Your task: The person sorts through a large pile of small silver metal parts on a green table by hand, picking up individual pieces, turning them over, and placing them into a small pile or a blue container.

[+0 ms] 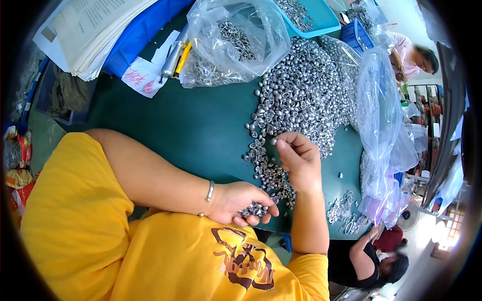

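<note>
My left hand (232,200), a silver bangle (210,191) at its wrist, is cupped palm up near the table's front edge. Several small silver metal caps (254,209) lie in its curled fingers. My right hand (301,160) is raised over the near side of a big heap of similar metal caps (301,85). Between its thumb and forefinger it pinches a single small metal cap (273,142). A looser strip of caps (266,165) trails from the heap toward the left hand, passing between both hands.
The green table (165,120) also bears a clear bag of metal rings (226,50), a yellow pen (183,59), marked paper (143,75) and a turquoise tray (321,22). Small metal parts (346,213) lie at right beside plastic bags (384,115). Other people (369,261) sit nearby.
</note>
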